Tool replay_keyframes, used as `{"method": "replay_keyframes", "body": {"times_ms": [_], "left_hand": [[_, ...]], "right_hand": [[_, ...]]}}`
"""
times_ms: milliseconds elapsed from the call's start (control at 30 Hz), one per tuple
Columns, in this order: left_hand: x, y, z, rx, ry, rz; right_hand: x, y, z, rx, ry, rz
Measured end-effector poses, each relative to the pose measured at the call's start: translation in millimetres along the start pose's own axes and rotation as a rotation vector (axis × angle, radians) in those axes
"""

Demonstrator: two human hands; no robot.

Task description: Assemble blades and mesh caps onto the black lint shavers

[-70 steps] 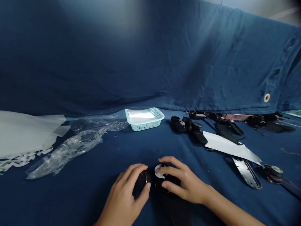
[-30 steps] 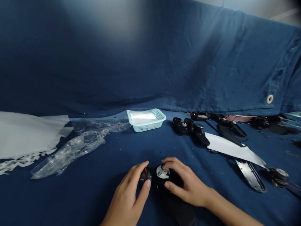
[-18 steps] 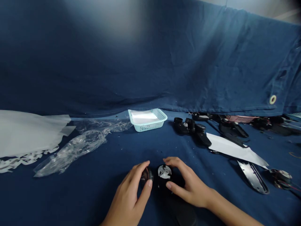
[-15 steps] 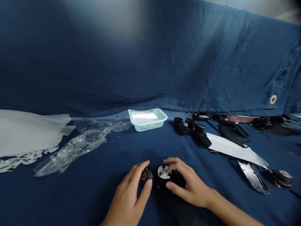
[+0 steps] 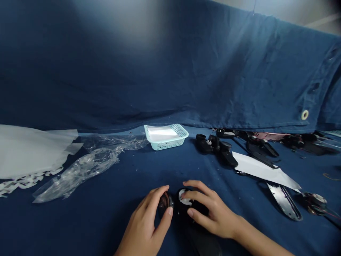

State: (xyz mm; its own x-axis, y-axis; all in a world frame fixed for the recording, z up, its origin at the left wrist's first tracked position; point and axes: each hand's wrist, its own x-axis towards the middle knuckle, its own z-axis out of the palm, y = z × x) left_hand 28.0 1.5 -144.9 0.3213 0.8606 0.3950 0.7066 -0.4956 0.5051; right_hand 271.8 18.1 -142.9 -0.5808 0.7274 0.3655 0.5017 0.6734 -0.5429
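Thumb and fingers of my left hand point(image 5: 149, 217) close around a small round dark part point(image 5: 165, 203) with a ribbed rim and a coppery, see-through-looking face. Just to its right stands a black plastic housing point(image 5: 182, 217) with a round open top and a long dark body stretching toward me. Inside that top sits a white piece point(image 5: 184, 197), which looks like a small fan wheel. My right hand point(image 5: 210, 208) curls over the housing, thumb against its near side. One fingertip of this hand reaches onto the white piece and partly covers it.
A pale blue basket point(image 5: 167, 144) holding white paper stands at the back. Crumpled clear plastic point(image 5: 82, 172) and white sheeting point(image 5: 29, 149) lie left. To the right are black housings point(image 5: 226, 154), a white sheet point(image 5: 263, 170), a silver-lined shell point(image 5: 284, 201) and a wired motor-like part point(image 5: 315, 203).
A finger of my right hand has moved left and down onto the white piece. My left hand keeps its hold on the round part. The view has shifted slightly.
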Motion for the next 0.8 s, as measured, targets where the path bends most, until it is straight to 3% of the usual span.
{"method": "replay_keyframes", "body": {"times_ms": [167, 433, 800], "left_hand": [[-2.3, 0.2, -0.3, 0.009, 0.01, 0.001], [1.5, 2.0, 0.2, -0.005, 0.059, 0.009], [0.4, 2.4, 1.3, 0.007, 0.072, 0.033]], "right_hand": [[0.5, 3.8, -0.2, 0.063, 0.038, 0.079], [1.5, 1.9, -0.1, 0.088, 0.087, 0.066], [1.2, 3.2, 0.3, 0.055, 0.054, 0.041]]}}
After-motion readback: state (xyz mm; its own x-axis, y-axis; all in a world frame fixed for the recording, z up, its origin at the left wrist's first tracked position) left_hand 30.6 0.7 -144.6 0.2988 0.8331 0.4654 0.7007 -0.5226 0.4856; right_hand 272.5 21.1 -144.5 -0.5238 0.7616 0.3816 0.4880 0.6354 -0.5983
